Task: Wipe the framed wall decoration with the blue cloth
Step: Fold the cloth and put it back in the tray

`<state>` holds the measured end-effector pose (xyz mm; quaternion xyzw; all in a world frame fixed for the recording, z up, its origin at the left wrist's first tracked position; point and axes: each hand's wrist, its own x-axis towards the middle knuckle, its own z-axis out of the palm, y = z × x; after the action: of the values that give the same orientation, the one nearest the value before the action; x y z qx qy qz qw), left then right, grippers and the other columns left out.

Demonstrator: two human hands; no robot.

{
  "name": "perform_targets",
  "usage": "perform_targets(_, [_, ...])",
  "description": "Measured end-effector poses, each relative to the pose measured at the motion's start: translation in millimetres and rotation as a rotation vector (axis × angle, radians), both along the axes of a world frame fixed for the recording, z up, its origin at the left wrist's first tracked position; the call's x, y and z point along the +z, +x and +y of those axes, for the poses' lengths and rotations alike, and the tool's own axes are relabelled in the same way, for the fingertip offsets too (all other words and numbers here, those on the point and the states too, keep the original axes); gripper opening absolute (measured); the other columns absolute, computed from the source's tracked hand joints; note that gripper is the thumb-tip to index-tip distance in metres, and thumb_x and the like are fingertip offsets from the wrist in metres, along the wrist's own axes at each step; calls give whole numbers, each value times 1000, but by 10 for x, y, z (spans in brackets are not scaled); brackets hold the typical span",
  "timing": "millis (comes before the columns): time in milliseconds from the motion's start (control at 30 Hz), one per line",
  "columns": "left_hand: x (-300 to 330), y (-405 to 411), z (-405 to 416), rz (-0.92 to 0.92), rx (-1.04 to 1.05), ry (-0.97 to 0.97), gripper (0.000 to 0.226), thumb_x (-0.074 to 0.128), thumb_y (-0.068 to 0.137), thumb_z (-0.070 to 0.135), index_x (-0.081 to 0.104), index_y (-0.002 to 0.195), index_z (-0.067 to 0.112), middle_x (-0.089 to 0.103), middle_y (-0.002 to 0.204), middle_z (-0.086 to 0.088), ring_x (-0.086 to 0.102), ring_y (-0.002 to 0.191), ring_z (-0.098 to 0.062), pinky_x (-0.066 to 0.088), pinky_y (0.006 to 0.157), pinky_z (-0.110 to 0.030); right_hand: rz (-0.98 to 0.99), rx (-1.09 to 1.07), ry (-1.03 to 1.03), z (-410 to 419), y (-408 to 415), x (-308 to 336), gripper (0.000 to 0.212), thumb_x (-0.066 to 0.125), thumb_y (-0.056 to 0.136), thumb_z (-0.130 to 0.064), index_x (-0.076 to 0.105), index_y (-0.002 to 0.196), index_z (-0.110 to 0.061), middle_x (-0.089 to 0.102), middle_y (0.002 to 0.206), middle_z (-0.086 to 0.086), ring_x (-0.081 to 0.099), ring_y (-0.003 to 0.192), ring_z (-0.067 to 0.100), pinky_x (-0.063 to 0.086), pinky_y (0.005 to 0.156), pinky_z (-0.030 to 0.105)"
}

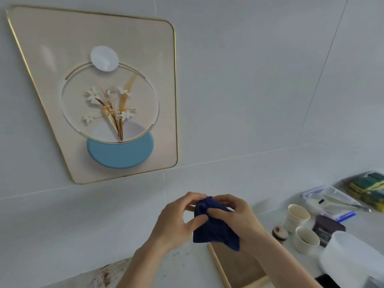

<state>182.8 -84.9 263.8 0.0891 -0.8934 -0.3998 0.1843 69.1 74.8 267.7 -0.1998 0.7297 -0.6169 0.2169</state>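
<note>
The framed wall decoration hangs on the white wall at upper left: a beige panel with a thin gold rim, a ring with white flowers and a blue disc. Below and to its right, over the counter, both hands hold the dark blue cloth. My left hand pinches its upper left part. My right hand grips its bunched top, and the rest of the cloth hangs down between them. The cloth is well apart from the frame.
On the counter at right stand two paper cups, a small round lid, a dark jar, a white container, a clear plastic box and stacked sponges. A wooden-edged board lies under the hands.
</note>
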Motion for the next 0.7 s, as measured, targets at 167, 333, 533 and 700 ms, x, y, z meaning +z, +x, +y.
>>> perform_targets(167, [-140, -374, 326, -95, 82, -16, 13, 72, 94, 26, 70, 102, 37, 77, 96, 21, 71, 94, -1, 59, 93, -30, 4, 143, 110, 472, -384, -143, 30, 81, 86, -4, 80, 103, -28, 78, 109, 3, 79, 92, 23, 68, 75, 34])
perform_targets(333, [-396, -751, 640, -192, 126, -96, 8, 66, 96, 30, 69, 100, 37, 76, 94, 23, 68, 89, -1, 56, 84, -27, 302, 147, 329, 798, -803, -422, 19, 81, 87, -21, 77, 101, -34, 81, 92, -9, 77, 82, 11, 67, 75, 33])
perform_targets(533, [-904, -1175, 949, -283, 197, -107, 9, 65, 96, 29, 66, 101, 37, 74, 98, 20, 66, 83, -4, 42, 65, -13, 619, 131, 615, 951, -1121, -839, 22, 73, 91, -35, 71, 112, -35, 77, 104, -10, 69, 94, 19, 59, 77, 39])
perform_targets(700, [-1319, -1448, 1122, -379, 234, -13, 14, 65, 96, 25, 61, 101, 37, 74, 105, 19, 70, 92, -8, 60, 83, -35, 642, 141, 690, 964, -1340, -1292, 26, 66, 94, -24, 69, 119, -30, 71, 115, -5, 66, 102, 25, 52, 76, 37])
